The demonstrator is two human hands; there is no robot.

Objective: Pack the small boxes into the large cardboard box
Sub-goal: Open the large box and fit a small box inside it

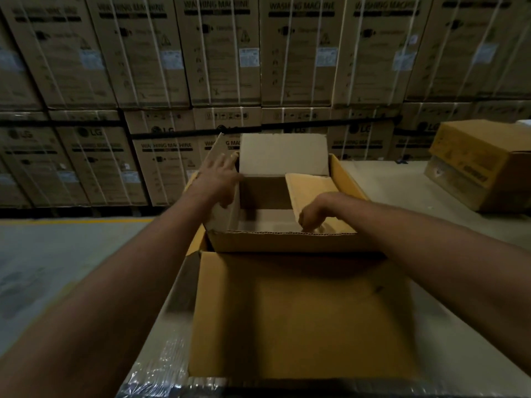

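We see small box (273,241) straight ahead, in far end of large box (346,179), long axis crosswise. Left hand (218,179) spread flat on its left flap (227,221); right hand (313,214) curled at near-right corner, grip unclear. Both hands equally near.

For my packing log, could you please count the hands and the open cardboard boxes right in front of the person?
Hands: 2 (left hand, right hand)
Open cardboard boxes: 2 (large box, small box)
Total: 4
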